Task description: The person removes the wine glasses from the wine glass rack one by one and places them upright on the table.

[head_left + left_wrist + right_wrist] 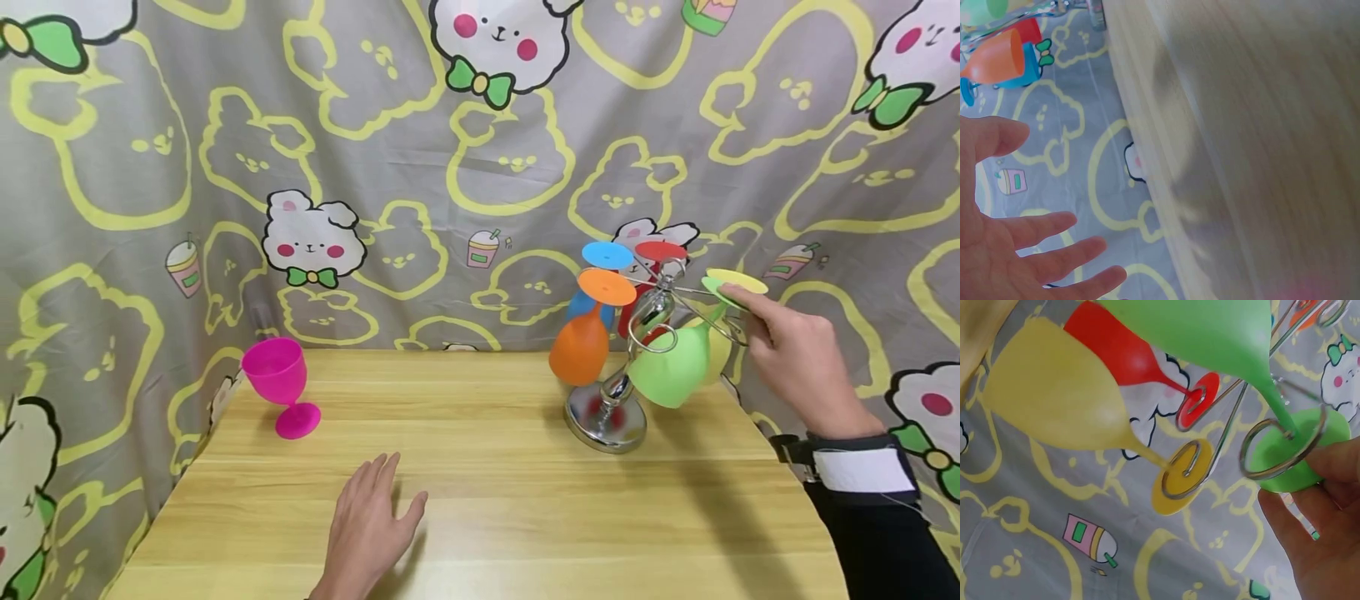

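My right hand (806, 358) pinches the round foot of a light green plastic goblet (675, 371), which hangs upside down at the right of a chrome stemware rack (607, 421). In the right wrist view, the goblet's foot (1329, 428) sits by a wire loop (1250, 459), with thumb and fingers at its edge. An orange goblet (581, 350), a blue goblet (606, 255), a red goblet (1110, 353) and a yellow goblet (1054, 387) also hang inverted on the rack. Fingers spread, my left hand (367, 525) hovers over the table's front, holding nothing.
A magenta goblet (276, 373) stands upright at the table's left side. The wooden table (450, 417) backs onto a grey cartoon-print curtain (420, 167), which also hangs along both sides.
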